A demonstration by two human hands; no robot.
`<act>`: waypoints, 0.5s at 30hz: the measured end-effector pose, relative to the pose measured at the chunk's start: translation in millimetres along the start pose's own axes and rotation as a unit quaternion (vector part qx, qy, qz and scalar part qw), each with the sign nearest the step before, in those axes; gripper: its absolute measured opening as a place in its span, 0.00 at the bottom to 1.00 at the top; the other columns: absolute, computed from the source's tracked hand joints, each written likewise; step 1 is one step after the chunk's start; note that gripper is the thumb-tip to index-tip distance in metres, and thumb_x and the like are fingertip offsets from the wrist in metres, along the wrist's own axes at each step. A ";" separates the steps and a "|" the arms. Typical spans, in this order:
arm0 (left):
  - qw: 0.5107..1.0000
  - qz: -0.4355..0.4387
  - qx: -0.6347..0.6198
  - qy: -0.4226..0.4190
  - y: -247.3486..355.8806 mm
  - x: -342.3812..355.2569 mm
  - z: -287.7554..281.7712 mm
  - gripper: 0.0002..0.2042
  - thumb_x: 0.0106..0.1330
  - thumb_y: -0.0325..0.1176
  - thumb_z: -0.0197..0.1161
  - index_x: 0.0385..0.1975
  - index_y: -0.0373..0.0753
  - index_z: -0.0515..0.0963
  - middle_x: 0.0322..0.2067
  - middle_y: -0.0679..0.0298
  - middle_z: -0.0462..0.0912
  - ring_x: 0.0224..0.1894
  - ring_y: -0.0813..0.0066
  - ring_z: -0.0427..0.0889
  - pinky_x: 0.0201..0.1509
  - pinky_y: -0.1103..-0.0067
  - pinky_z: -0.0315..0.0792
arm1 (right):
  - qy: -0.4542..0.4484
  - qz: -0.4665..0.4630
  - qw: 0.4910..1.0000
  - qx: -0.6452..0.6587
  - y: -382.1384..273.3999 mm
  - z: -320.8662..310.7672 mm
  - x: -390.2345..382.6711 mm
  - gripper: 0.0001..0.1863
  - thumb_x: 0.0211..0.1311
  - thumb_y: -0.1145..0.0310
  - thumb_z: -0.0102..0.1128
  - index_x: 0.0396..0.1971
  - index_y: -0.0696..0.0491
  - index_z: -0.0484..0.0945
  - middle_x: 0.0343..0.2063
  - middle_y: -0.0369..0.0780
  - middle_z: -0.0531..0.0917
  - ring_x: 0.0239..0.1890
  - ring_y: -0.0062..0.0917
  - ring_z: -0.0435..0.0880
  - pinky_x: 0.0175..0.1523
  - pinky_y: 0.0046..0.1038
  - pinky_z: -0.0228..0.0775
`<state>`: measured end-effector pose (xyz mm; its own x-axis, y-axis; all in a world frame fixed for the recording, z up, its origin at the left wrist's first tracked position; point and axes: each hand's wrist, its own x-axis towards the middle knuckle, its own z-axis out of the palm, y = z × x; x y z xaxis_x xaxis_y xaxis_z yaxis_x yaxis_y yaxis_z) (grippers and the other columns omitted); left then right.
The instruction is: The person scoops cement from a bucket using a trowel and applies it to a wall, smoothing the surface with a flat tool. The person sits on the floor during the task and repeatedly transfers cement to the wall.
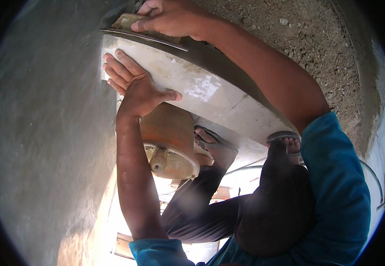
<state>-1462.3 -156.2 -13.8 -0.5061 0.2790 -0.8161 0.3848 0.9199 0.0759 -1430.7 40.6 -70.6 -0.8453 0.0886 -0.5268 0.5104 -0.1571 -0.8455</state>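
- The trowel (pixel 175 43) lies at the upper edge of the view, along the far side of the slab (pixel 228 95); its long axis runs crosswise, from upper left to slightly lower right.
- Its left end is pointed at the wall (pixel 37 133); whether the two touch cannot be told.
- The trowel is gripped by the right hand (pixel 168 20), with the thumb laid toward the near side and the fingers bent, partly cut off by the upper edge.
- The left hand (pixel 132 91) is laid flat on the slab near the wall — fingers extended and parted, thumb spread to the right, nothing grasped.
- The slab is slanted from upper left to lower right; beyond it a dark, smooth band (pixel 228 66) is seen, and beyond that a coarse bed (pixel 307 57).
- The near side of the slab is crowded by the bucket (pixel 168 126), partly covered by the left forearm; a round-ended stub (pixel 158 162) is seen at its rim.
- Sandalled feet (pixel 290 144) are placed near the slab, and a thin hose (pixel 381 188) is curved at the right.
- Textures: wall grey and smeared; bed gritty and pebbled; slab pale, flat, blotched white; bucket orange-brown and rounded; trowel blade thin — straight-edged and metallic.
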 end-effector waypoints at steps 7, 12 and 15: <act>1.000 -0.005 -0.001 -0.014 -5.2 -1.0 0.4 0.84 0.32 0.49 0.88 0.66 0.25 0.11 0.69 0.29 0.11 0.74 0.37 0.09 0.76 0.53 0.20 | -0.019 -0.043 0.998 0.031 -25.8 5.5 -15.7 0.21 0.64 0.57 0.67 0.48 0.57 0.83 0.41 0.45 0.88 0.42 0.30 0.87 0.47 0.31 0.77; 0.999 -0.005 0.037 0.031 -3.0 -0.8 1.6 0.84 0.32 0.50 0.87 0.66 0.24 0.12 0.69 0.29 0.11 0.73 0.36 0.09 0.76 0.52 0.19 | 0.003 0.052 0.984 0.168 2.2 -12.5 -6.8 0.21 0.68 0.57 0.63 0.50 0.59 0.82 0.41 0.42 0.87 0.41 0.27 0.84 0.47 0.30 0.75; 0.998 -0.004 0.042 0.044 -2.8 0.9 5.3 0.83 0.32 0.50 0.87 0.66 0.24 0.13 0.69 0.29 0.11 0.73 0.36 0.09 0.76 0.52 0.19 | 0.005 0.065 0.993 0.094 38.4 -17.9 10.5 0.21 0.66 0.56 0.63 0.49 0.57 0.83 0.42 0.43 0.87 0.43 0.28 0.83 0.48 0.32 0.74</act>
<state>-1459.7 -160.0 -17.8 -0.5736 0.2988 -0.7627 0.4427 0.8965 0.0183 -1417.1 53.1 -110.2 -0.7715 0.0649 -0.6329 0.5764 -0.3497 -0.7386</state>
